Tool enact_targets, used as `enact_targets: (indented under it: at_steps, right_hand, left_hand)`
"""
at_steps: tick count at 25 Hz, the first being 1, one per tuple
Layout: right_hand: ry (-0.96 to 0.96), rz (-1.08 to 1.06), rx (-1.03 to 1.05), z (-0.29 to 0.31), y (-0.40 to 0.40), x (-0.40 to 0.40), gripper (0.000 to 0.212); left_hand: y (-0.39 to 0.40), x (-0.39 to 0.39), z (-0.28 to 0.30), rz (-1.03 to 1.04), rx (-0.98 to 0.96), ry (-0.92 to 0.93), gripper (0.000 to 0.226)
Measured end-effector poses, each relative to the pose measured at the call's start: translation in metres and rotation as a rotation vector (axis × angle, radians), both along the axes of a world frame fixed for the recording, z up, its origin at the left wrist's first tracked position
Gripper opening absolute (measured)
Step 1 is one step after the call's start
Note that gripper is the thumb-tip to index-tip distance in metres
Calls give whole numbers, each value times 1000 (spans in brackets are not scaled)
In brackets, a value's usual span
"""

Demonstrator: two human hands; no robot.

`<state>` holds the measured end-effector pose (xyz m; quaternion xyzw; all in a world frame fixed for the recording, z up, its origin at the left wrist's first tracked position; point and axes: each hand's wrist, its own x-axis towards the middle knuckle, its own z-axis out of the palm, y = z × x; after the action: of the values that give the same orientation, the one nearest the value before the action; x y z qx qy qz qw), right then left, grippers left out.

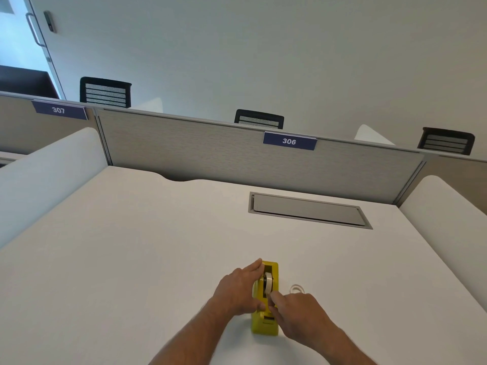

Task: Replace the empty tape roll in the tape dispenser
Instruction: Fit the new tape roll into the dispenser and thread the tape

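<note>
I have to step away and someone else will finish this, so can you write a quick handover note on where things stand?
Left hand: braced against the left side of the yellow tape dispenser, steadying it on the desk.
Right hand: fingertips at the tape roll seated in the dispenser; whether it pinches the tape cannot be told.
A small clear ring, possibly the empty core, lies on the desk right of the dispenser.
Done: a roll sits in the cradle.
Left: likely draw the tape end to the cutter and clear away the ring.
</note>
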<state>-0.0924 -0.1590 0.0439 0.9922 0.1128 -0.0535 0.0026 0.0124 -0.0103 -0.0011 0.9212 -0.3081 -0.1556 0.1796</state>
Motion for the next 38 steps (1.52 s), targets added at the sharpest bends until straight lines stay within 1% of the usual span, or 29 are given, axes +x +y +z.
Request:
enact_targets:
  at_steps: [8, 11, 12, 14, 16, 21, 23, 26, 29, 30, 31, 34, 38]
  right_hand:
    - [11, 13, 14, -4, 2, -8, 30]
    - [-47, 30, 18, -12, -1, -10, 48]
    - [-55, 27, 21, -14, -1, -10, 48]
    - [-43, 12, 31, -13, -1, -10, 35]
    - [-64, 12, 52, -15, -2, -10, 30]
    - [-186, 31, 138, -28, -5, -14, 44]
    - [-198, 48, 139, -31, -5, -17, 36]
    - [-311, 35, 90, -34, -5, -20, 27]
    - [-379, 34, 156, -40, -3, -21, 16]
    - [-379, 35, 169, -42, -2, -21, 9]
    - [-376, 33, 181, -42, 0, -21, 7]
    - [-384, 51, 216, -44, 1, -22, 16]
    - [-389, 46, 213, -43, 1, -22, 18]
  left_hand:
    - [1, 2, -1, 4, -14, -3, 102]
    - [2, 4, -3, 3, -27, 9, 102]
    - [3, 4, -4, 2, -31, 12, 102]
    - [3, 4, -5, 4, -37, 16, 102]
    - [3, 4, -5, 9, -42, 15, 103]
    - [2, 4, -5, 20, -48, 27, 104]
    - [2, 3, -4, 22, -45, 29, 104]
    - [2, 3, -2, 25, -52, 37, 104]
    - [2, 2, -3, 31, -60, 40, 104]
    - [2, 2, -3, 34, -61, 42, 104]
    - [2, 2, -4, 37, -63, 44, 104]
    - [1, 1, -4, 45, -73, 41, 104]
    - [1, 0, -3, 42, -63, 48, 104]
